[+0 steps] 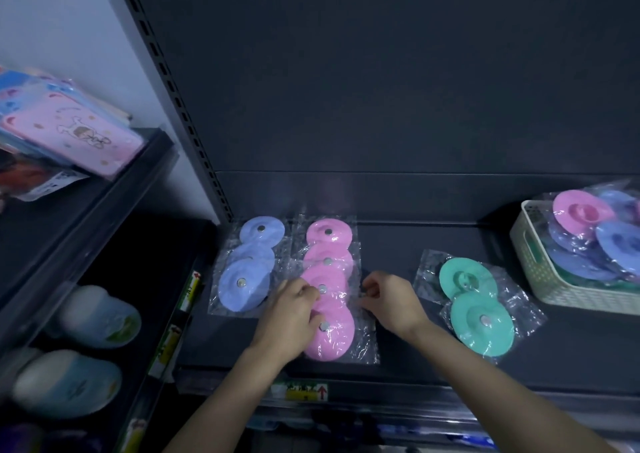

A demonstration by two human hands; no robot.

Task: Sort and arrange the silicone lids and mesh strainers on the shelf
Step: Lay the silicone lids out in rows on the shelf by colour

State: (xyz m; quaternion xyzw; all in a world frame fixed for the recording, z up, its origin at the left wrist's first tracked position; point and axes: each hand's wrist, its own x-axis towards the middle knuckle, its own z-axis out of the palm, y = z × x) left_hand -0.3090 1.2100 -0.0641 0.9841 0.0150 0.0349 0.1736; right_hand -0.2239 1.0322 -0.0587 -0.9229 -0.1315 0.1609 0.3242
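The left hand [294,310] lay on the row of pink lids [330,340], its grip closed: fingers bent over the third lid of the four, thumb near the metal stud of the nearest one. The right hand [389,302] sat at 3 o'clock from that row, its grip a fine pinch on the clear wrapper's edge, with the rest of the fingers tucked in. Between them the two hands held the pink lids flat on the shelf [398,244], overlapping in a line that ran from 12 o'clock at the back wall to 6 o'clock at the front lip.

At 9 o'clock, just beside the pink row, three blue lids [242,288] lay in a matching overlapped line. At 3 o'clock, apart from the right hand, two green lids [483,321] sat in their wrappers, skewed rather than squared. Further out, at 2 o'clock, a pale basket [535,279] held more wrapped lids, pink and blue uppermost.

The step in hand looked to be straightening the pink row by colour. Next would likely come letting go, then either squaring up the green pair or drawing another packet from the basket; the slippery wrappers call for a light pinch and a flat, sliding placement so the finished rows are not nudged.
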